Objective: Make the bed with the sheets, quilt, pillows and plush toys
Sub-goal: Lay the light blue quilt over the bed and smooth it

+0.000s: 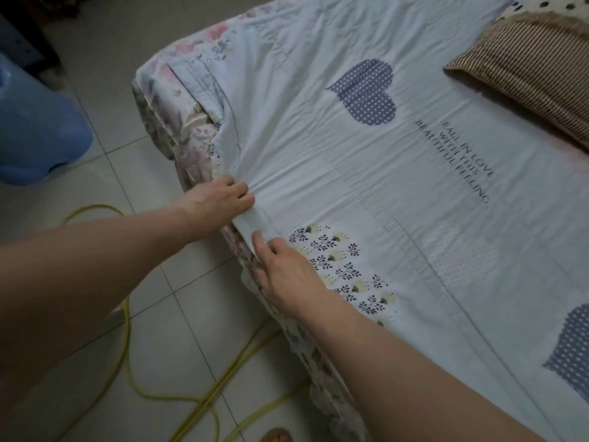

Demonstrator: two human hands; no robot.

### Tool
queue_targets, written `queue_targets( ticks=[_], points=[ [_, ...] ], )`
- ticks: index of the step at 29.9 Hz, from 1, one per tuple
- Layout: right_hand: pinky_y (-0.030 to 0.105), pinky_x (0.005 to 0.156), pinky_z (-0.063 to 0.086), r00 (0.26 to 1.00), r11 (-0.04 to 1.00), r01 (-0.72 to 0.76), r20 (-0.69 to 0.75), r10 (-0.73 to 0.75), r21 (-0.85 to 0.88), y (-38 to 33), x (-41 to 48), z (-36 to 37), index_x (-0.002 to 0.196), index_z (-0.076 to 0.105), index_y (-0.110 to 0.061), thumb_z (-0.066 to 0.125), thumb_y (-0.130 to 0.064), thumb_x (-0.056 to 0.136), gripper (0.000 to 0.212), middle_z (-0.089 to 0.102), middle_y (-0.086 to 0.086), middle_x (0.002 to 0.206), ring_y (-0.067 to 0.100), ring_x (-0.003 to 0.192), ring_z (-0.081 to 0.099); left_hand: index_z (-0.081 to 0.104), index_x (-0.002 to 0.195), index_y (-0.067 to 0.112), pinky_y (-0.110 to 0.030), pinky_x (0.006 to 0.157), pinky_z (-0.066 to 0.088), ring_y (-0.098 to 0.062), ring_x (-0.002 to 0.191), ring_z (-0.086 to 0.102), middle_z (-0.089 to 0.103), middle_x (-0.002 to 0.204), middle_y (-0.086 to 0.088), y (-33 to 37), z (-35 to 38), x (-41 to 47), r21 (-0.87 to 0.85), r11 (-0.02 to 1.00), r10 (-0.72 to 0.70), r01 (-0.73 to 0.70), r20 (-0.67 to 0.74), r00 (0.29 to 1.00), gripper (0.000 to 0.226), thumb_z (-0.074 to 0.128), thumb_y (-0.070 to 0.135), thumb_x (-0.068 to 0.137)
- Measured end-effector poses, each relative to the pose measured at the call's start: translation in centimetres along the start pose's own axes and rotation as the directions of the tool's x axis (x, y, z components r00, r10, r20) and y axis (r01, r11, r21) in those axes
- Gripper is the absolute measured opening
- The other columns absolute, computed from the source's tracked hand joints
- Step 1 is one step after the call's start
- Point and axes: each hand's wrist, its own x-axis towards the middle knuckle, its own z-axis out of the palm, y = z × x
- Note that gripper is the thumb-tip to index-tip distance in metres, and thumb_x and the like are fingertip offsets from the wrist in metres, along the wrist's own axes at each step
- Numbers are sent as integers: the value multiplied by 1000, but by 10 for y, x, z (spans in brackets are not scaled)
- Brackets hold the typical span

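A pale blue quilt (366, 173) with dotted hearts, printed words and a leaf patch is spread over the bed. Under it a floral sheet (181, 129) shows along the bed's left edge. My left hand (220, 199) grips the quilt's edge at the bedside, fingers curled into the bunched cloth. My right hand (287, 272) lies just below it on the same edge, thumb and fingers pinching the hem. A brown striped pillow (529, 71) rests at the upper right, with a polka-dot pillow (548, 4) behind it.
A blue plastic container (35, 129) stands on the tiled floor at the left. A yellow cable (127, 346) loops across the tiles beside the bed. My toes (277, 437) show at the bottom edge.
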Motion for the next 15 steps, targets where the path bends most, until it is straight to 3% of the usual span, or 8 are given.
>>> queue_targets(
  ticks=[3, 10, 15],
  points=[
    [41, 87, 44, 998, 998, -13, 61, 9, 54, 2, 0, 2, 152, 22, -22, 40, -27, 100, 56, 45, 16, 123, 36, 103, 52, 38, 121, 15, -39, 86, 49, -27, 106, 42, 39, 122, -7, 9, -2, 0, 69, 997, -36, 24, 184, 982, 45, 58, 9, 81],
    [36, 91, 42, 959, 994, -112, 265, 104, 18, -1, 25, -13, 153, 21, -31, 37, -29, 101, 54, 37, 18, 127, 40, 107, 50, 33, 136, 10, -35, 95, 41, -33, 120, 40, 32, 138, -13, 23, -29, 26, 116, 988, -142, 105, 389, 910, 47, 50, 11, 92],
    [36, 92, 46, 900, 972, -228, 370, 231, -52, -27, 43, -38, 130, 54, -15, 49, -27, 97, 35, 56, 14, 125, 34, 115, 56, 44, 133, 13, -38, 92, 44, -31, 120, 47, 41, 136, -11, 11, -55, 40, 21, 1000, -23, 13, 528, 849, 39, 51, 13, 94]
  ],
)
